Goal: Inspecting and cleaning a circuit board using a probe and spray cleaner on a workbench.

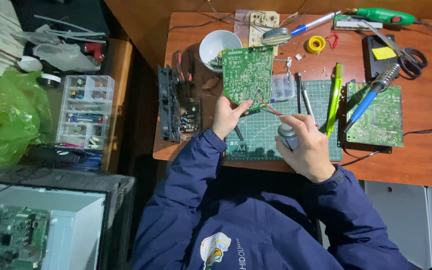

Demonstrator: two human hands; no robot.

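My left hand (227,114) grips the lower edge of a green circuit board (246,75), holding it tilted up over the green cutting mat (276,135). My right hand (306,146) is wrapped around a small spray can (287,134). A thin red nozzle straw (267,105) runs from the can up to the board's lower right part. Both sleeves are dark blue.
A white bowl (216,44), a blue-handled soldering iron (372,93) on a second green board (379,119), scissors (410,57), a yellow tape roll (316,44) and a green tool (335,95) lie on the wooden table (426,145). A clear parts organiser (84,110) stands left.
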